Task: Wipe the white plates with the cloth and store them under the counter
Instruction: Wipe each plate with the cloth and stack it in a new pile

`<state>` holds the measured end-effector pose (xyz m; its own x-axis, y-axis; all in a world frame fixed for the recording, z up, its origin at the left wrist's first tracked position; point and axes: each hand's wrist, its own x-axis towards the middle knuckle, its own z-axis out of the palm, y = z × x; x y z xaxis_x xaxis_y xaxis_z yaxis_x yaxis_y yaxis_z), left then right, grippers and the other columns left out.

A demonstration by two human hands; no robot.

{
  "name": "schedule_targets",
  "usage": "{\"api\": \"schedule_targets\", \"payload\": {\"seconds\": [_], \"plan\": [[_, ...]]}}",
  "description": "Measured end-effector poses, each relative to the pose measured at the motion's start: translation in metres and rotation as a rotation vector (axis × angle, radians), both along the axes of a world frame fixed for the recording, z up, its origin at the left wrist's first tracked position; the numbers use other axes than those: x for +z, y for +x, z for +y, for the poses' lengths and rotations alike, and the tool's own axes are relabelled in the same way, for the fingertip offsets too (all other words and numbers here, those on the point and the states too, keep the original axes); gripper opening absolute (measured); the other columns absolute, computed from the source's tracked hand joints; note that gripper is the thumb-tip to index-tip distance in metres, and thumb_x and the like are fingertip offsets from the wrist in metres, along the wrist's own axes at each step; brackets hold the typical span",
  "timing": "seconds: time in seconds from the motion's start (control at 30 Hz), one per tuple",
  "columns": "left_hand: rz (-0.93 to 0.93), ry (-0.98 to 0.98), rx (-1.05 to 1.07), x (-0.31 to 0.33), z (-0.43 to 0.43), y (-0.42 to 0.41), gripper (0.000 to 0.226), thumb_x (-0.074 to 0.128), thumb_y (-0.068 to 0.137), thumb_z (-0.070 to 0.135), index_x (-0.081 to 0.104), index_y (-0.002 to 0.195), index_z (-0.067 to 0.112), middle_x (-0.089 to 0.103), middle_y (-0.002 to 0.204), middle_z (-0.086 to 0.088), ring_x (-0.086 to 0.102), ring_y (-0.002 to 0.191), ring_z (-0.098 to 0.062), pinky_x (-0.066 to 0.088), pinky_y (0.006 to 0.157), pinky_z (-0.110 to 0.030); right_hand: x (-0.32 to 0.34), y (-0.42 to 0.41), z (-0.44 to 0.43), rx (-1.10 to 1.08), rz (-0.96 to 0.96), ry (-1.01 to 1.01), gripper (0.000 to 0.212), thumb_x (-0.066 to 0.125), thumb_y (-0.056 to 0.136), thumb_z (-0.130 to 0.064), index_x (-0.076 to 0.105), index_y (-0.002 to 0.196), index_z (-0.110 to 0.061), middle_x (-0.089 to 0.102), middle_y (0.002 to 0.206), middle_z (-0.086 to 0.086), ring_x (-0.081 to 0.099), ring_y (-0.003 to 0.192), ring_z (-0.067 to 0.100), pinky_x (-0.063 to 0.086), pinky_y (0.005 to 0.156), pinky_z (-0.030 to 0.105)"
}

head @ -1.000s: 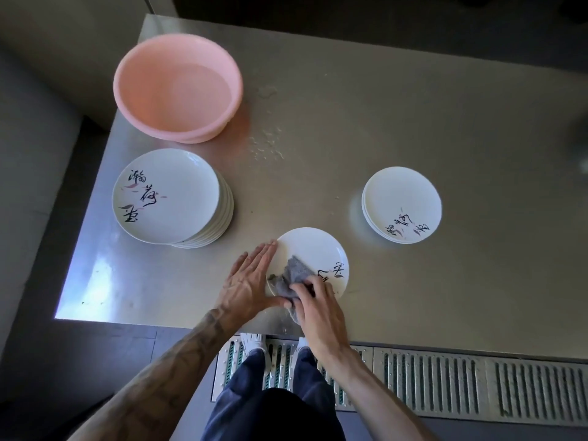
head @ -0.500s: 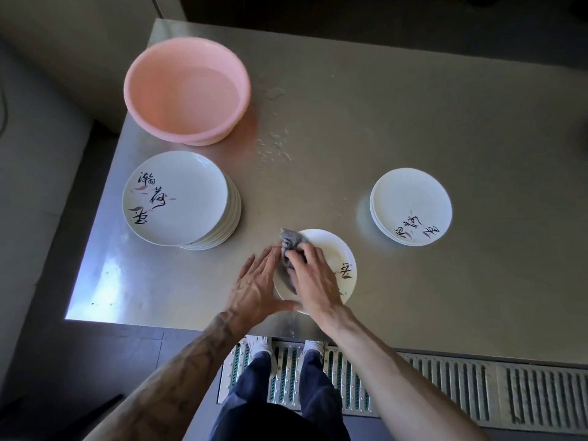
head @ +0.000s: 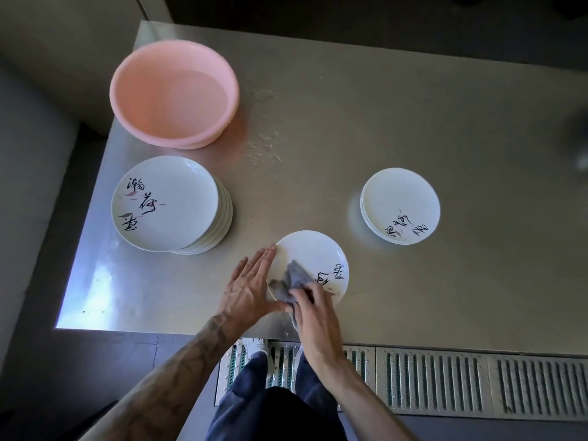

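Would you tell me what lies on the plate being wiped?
A crumpled grey cloth, gripped by the right hand; together they hide part of the lettering on the plate.

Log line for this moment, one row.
phase: wiping | right hand: grips cloth on plate | left hand: flat against plate rim

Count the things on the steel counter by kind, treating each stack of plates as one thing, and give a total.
Plate stacks: 2 (left stack, right stack)
Single plate: 1
Pink basin: 1
Grey cloth: 1
Total: 5
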<state>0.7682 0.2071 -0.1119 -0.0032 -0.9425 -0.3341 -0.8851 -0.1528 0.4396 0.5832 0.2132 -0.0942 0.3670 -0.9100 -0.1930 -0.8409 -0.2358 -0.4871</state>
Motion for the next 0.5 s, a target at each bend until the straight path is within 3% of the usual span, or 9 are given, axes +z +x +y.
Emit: {"api": "schedule_targets", "payload": {"seconds": [0.1, 0.23, 0.37, 0.5], "plan": [[0.009, -0.005, -0.015, -0.002, 0.000, 0.003, 0.139, 0.038, 0.059, 0.105, 0.009, 0.164, 0.019, 0.015, 0.170, 0.006, 0.010, 0.156, -0.008, 0.015, 0.128, -0.041, -0.004, 0.011, -0.008, 0.040, -0.034, 0.017, 0.043, 0.085, 0.081, -0.018, 0.070, 0.121, -0.019, 0.056, 0.128, 0.002, 0.059, 0.117, 0.020, 0.059, 0.091, 0.031], [0.025, -0.004, 0.002, 0.002, -0.001, 0.002, 0.141, 0.053, 0.058, 0.101, 0.007, 0.164, 0.019, 0.014, 0.170, 0.007, 0.010, 0.155, -0.006, 0.008, 0.128, -0.036, -0.003, -0.029, -0.016, 0.094, 0.073, -0.074, 0.047, 0.089, 0.075, -0.024, 0.071, 0.118, -0.018, 0.061, 0.127, 0.004, 0.061, 0.110, 0.019, 0.061, 0.091, 0.035], [0.036, 0.001, 0.017, 0.007, -0.002, 0.000, 0.140, 0.064, 0.059, 0.092, 0.004, 0.164, 0.021, 0.013, 0.170, 0.008, 0.007, 0.156, -0.005, 0.000, 0.127, -0.031, -0.001, -0.059, -0.053, 0.056, 0.175, -0.165, 0.044, 0.086, 0.078, -0.017, 0.070, 0.118, -0.018, 0.059, 0.129, 0.005, 0.056, 0.113, 0.023, 0.056, 0.095, 0.038], [0.025, 0.003, 0.022, 0.009, -0.001, -0.003, 0.140, 0.067, 0.060, 0.088, 0.002, 0.163, 0.021, 0.011, 0.170, 0.008, 0.005, 0.156, -0.005, -0.002, 0.127, -0.031, 0.001, -0.039, -0.078, -0.074, 0.147, -0.165, 0.040, 0.083, 0.077, -0.007, 0.071, 0.113, -0.019, 0.057, 0.123, 0.004, 0.052, 0.109, 0.027, 0.057, 0.084, 0.035]]}}
